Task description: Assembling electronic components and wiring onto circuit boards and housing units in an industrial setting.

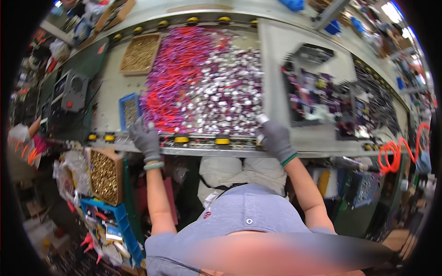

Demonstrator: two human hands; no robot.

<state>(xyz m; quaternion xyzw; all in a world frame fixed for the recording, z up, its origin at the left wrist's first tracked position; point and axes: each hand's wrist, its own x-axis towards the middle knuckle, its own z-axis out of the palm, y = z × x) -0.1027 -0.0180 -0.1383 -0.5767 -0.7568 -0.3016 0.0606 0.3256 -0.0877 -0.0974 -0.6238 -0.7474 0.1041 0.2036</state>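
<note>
My left hand point(147, 141), in a grey glove, is at the bench's near edge beside a small blue tray point(123, 120) of little metal parts. Its fingers look apart, with nothing visible in them. In a matching glove, my right hand point(276, 140) is at the near right corner of a wire pile. A small white piece point(263, 118) shows at its fingertips; the fingers curl round it, and its exact kind is too blurred to tell. Red and purple wires point(172, 78) cover the middle of the bench, their white connector ends point(230, 92) massed on the right.
A cardboard box point(159, 46) of brass-coloured pieces stands at the back left. Yellow-and-black rollers point(223, 139) line both bench edges. Dark parts and a frame point(315, 53) lie at right, near an orange coiled hose point(390, 156). Another brass-filled box point(120, 179) is below left.
</note>
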